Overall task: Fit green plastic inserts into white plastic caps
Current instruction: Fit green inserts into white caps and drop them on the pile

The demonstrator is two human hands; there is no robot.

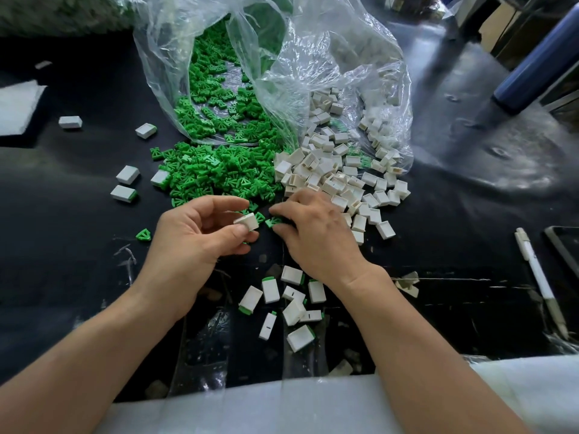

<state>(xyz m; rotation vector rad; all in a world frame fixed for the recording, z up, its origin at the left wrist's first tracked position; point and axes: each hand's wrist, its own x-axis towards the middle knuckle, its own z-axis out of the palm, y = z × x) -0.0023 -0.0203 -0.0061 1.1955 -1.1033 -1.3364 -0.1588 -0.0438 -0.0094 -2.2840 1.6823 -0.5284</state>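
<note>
Black work surface, scuffed and taped near the front edge, w/ two clear plastic bags tipped on their sides at the back so the stock spills toward the person: green inserts in a heap on the left, white caps in a heap just beside it on the right. Both heaps end right where the hands work, so each pick is a short reach. Left hand is palm-up, thumb and fingers pinching one white cap, prob. turned so its opening faces the other hand. Right hand is palm-down at the seam between the heaps, fingers curled, thumb and forefinger closing on a single green insert lying on the surface, near the held cap. Step in hand looks like: lift the insert, line it up, press it in. Finished pieces, white w/ green showing at one end, lie scattered close to the body; a few more sit off left. A pen lies well apart at right.
</note>
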